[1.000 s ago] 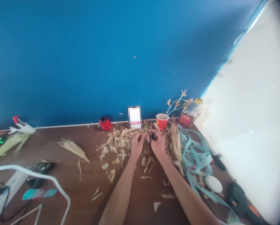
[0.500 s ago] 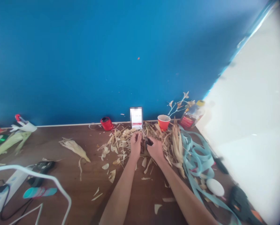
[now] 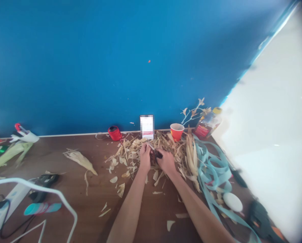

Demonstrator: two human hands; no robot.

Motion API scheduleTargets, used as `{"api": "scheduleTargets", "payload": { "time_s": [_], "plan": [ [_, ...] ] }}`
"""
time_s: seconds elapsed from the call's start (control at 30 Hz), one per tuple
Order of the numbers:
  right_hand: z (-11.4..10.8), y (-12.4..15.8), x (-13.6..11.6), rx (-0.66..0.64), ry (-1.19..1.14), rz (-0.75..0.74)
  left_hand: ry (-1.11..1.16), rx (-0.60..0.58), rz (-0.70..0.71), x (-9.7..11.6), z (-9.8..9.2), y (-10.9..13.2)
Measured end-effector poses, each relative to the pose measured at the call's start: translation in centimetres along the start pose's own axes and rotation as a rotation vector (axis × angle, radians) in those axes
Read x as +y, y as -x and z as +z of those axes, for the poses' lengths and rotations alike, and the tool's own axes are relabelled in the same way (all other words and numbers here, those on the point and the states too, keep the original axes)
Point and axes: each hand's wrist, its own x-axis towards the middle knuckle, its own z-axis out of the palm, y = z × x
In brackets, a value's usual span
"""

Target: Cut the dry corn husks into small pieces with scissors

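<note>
My right hand [image 3: 166, 161] is closed round the black handles of a pair of scissors [image 3: 158, 154]. Their blades point up and to the left, reaching across the fingertips of my left hand [image 3: 145, 154]. Those fingers are pinched together; whatever they hold is too small to make out, perhaps a bit of dried corn husk. Both hands are over a heap of dried husk scraps [image 3: 129, 153]. A phone [image 3: 146, 127] with a bright, blurred-out screen stands just beyond them.
A red-and-white paper cup [image 3: 176, 132], a bundle of dry husk [image 3: 191, 152] and tangled teal ribbon [image 3: 213, 165] lie to the right. On the left are a red container [image 3: 114, 133], a corn husk [image 3: 80, 161] and a white power strip [image 3: 7, 207]. A glue gun [image 3: 261, 219] sits front right.
The scissors have swung leftward, so their blades now cross at my left fingertips. My right hand has shifted slightly left, and the left hand has barely moved.
</note>
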Motion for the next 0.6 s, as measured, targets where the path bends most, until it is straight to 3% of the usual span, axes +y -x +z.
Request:
{"api": "scheduleTargets", "payload": {
  "time_s": [0.6],
  "plan": [
    [-0.19, 0.06, -0.28, -0.022, 0.138, 0.058, 0.004, 0.010, -0.007, -0.27, -0.12, -0.20]
  ]
}}
